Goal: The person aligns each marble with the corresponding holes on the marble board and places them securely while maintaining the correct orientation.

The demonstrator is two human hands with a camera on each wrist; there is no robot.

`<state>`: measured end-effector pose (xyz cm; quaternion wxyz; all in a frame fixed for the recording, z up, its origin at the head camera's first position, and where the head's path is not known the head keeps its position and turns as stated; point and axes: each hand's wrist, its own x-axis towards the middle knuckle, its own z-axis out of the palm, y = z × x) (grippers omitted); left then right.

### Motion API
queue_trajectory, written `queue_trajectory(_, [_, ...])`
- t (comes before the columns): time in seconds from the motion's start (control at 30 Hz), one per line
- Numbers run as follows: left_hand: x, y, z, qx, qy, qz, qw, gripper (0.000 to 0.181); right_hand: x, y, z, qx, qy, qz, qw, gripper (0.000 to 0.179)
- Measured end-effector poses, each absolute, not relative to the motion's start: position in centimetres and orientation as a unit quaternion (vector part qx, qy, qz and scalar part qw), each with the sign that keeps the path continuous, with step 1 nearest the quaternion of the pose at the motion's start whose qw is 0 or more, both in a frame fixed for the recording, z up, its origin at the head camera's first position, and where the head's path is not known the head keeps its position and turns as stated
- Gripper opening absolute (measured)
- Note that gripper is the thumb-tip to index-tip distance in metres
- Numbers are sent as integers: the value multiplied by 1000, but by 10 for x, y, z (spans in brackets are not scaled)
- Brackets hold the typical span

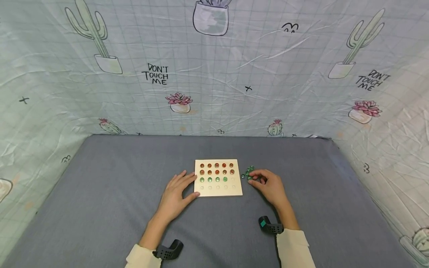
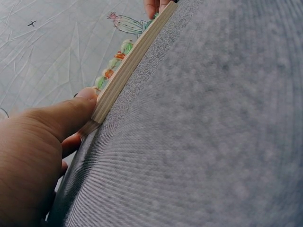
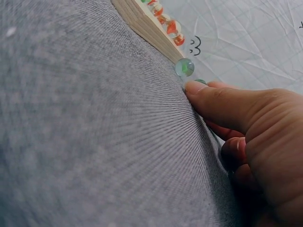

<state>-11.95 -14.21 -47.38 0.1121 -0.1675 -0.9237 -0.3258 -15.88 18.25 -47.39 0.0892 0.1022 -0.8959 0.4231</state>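
Note:
A pale wooden board (image 1: pixel 218 192) lies on the grey cloth, with orange marbles (image 1: pixel 216 172) in its two far rows and several green marbles (image 1: pixel 217 179) in the third row. At the board's left side rests my left hand (image 1: pixel 174 199), fingers extended along the edge and thumb against the near corner. Just right of the board, my right hand (image 1: pixel 270 186) pinches a green marble (image 3: pixel 201 81) between thumb and index finger, low at the cloth. Its thumb partly hides that marble in the right wrist view. Another clear-and-green marble (image 3: pixel 184 67) sits by the thumb tip.
Several loose green marbles (image 1: pixel 251 168) lie beyond the right fingertips, close to the board's right edge. The grey cloth (image 1: pixel 134 163) covers the table. A printed curtain (image 1: pixel 214 74) rises behind and along both sides.

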Motion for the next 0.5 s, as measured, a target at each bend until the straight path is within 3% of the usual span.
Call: queue_trajectory(0.5, [-120,-143,-473,-174,-922,-327,115,56,-160,180,-473,93,-899,419,88,18])
